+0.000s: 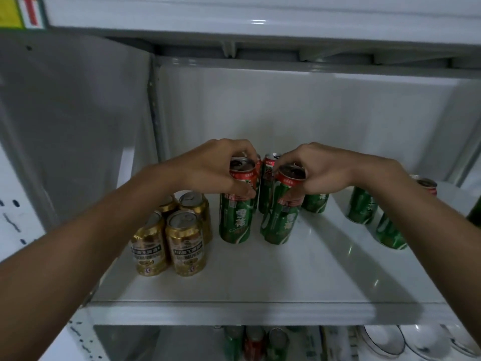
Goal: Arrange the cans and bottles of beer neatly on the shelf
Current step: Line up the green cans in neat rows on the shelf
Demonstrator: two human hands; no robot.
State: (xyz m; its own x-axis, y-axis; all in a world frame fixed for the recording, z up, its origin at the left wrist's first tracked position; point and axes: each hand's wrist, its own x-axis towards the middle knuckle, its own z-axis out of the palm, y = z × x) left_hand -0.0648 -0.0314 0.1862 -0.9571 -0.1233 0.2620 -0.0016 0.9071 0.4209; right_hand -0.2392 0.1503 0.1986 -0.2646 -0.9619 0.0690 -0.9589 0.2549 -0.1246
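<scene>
On the white shelf (pixel 260 272), my left hand (pixel 216 168) grips the top of an upright green and red beer can (pixel 235 220). Just to its right, my right hand (pixel 320 170) grips the top of a second green can (pixel 279 222), which tilts slightly. More green cans (pixel 268 183) stand behind these two. Several short gold cans (pixel 186 243) stand in a tight cluster at the left. Further green cans (pixel 361 204) stand at the right, partly hidden by my right forearm.
A grey side wall (pixel 78 113) closes the shelf on the left, and another shelf (pixel 260 29) runs overhead. Below, a lower shelf holds cans (pixel 255 342) and white bowls (pixel 416 342). A dark green bottle edge (pixel 475 209) shows at far right.
</scene>
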